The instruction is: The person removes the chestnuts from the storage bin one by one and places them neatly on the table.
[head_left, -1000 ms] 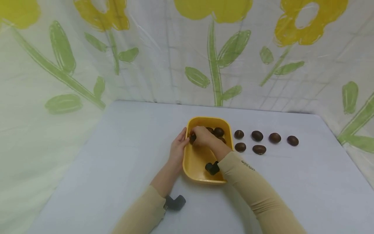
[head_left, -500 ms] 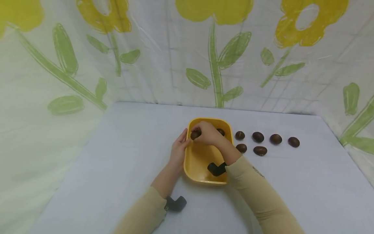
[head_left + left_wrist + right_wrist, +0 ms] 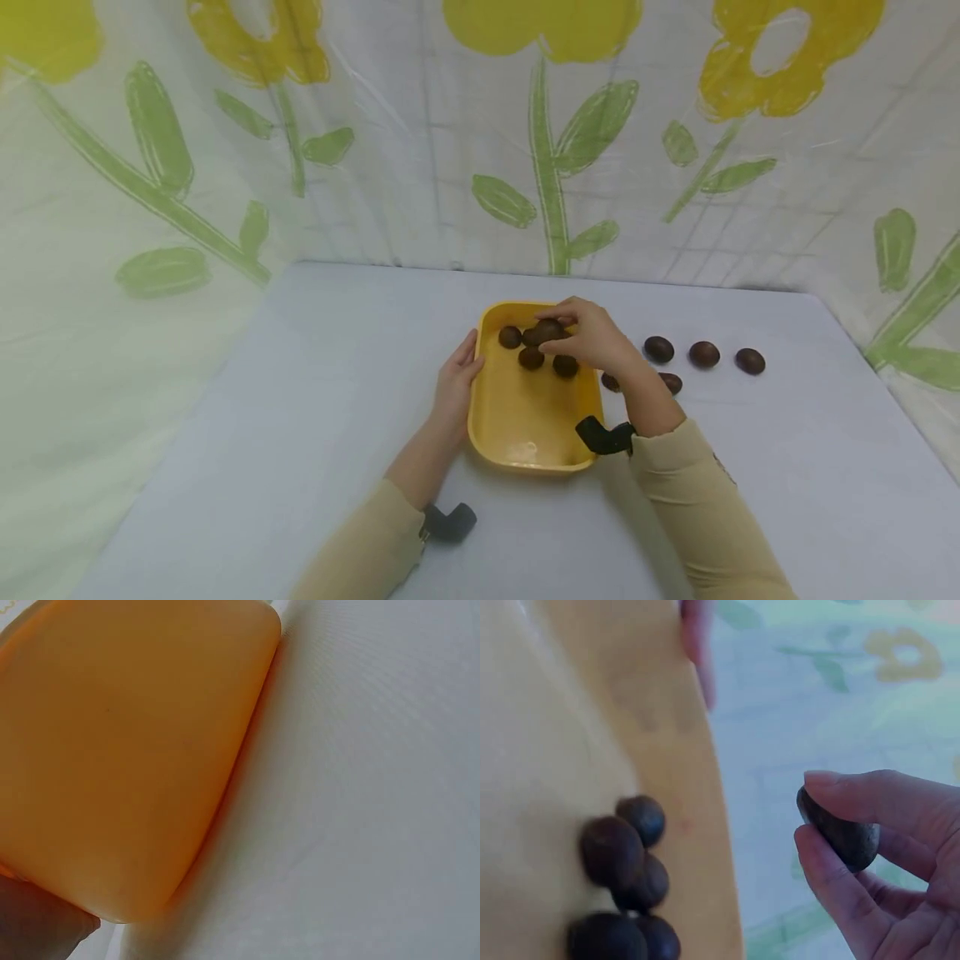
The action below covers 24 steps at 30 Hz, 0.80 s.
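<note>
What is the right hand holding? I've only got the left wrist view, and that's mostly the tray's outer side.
Observer: The right hand pinches a dark brown egg-shaped piece.

Operator: Is anything inside the tray?

Observer: Yes, five more brown pieces show clustered towards the far end of the yellow tray.

Operator: And outside it?

Observer: Brown pieces on the table show to the tray's right, some partly hidden by the right hand and arm.

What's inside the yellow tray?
Five dark brown, rounded things show inside the tray. The right hand, holding another one, covers part of the far right corner, so I can't tell what's there.
</note>
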### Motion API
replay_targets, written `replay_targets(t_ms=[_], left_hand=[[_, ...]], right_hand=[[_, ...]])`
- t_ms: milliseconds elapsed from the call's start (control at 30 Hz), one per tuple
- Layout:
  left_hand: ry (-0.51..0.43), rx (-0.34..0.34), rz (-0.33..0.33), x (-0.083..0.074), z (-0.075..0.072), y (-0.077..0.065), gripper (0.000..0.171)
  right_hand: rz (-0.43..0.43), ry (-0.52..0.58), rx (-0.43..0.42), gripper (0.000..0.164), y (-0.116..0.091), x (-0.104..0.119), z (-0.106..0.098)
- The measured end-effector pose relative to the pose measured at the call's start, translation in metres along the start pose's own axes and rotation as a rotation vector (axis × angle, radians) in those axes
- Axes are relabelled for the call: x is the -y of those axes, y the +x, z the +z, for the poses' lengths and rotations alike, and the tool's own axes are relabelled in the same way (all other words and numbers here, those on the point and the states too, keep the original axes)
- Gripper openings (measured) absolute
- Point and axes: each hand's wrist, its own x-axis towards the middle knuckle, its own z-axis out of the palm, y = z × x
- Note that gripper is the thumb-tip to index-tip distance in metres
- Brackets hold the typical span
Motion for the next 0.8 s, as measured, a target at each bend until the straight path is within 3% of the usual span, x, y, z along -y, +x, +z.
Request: replay_targets(t_ms=[367, 567, 800], left_hand=[[-0.029, 0.024, 0.004, 0.002, -0.001, 0.000, 0.051], [-0.032, 0.015, 0.008, 0.000, 0.001, -0.002, 0.051], [-0.069, 0.027, -0.010, -0.001, 0.000, -0.003, 0.051]], right_hand=[[0.089, 0.086, -0.140, 0.047, -0.041, -0.041, -0.031], [0.161, 0.103, -0.236, 0.053, -0.068, -0.071, -0.040], [0.218, 0.209, -0.341, 0.056, -0.094, -0.104, -0.050]])
